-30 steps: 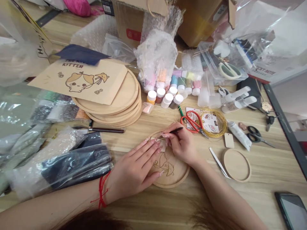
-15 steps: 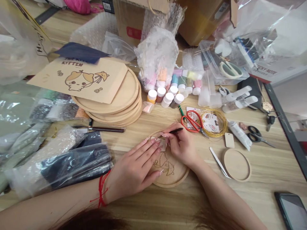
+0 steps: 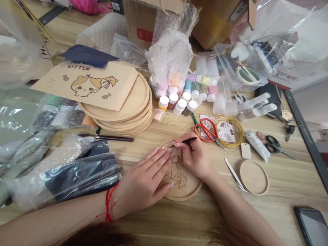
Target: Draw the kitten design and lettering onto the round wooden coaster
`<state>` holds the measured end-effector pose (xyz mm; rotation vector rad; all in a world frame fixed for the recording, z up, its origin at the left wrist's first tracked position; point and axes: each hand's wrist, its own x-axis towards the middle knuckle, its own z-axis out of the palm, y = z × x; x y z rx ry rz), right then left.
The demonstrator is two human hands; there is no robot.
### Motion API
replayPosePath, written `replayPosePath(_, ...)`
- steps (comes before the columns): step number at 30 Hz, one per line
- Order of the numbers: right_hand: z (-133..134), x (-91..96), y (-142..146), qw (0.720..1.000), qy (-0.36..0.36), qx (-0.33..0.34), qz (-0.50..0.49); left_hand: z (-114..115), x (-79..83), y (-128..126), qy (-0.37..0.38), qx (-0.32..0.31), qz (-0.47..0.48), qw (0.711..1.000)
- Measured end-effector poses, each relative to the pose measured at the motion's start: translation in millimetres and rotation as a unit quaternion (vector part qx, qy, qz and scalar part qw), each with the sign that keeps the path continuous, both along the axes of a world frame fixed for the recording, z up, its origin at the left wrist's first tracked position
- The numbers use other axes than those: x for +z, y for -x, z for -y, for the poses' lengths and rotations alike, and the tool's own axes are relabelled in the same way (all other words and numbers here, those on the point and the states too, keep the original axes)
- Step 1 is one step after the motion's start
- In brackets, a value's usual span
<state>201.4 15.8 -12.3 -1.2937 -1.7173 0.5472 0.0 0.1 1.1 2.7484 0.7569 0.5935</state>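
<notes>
Wooden disc [image 3: 186, 186] with its outlined drawing sits unmoved on the worktop [image 3: 282, 184] before you: your left hand [image 3: 146, 181] stays pressed flat on it, fingers spread, while your right hand [image 3: 196, 159] keeps pinching the dark pen [image 3: 188, 140] near the disc's upper rim.

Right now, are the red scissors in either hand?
No, the red scissors lie on the table beside the right hand, which grips a thin dark tool.
</notes>
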Motion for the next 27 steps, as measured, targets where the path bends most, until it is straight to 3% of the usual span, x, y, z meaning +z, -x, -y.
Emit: replayPosePath(27, 0.9, 0.8, 3.9, 0.999, 0.008, -0.035, 0.008, 2.1, 3.0, 0.6, 0.035, 0.003, -0.006, 0.999)
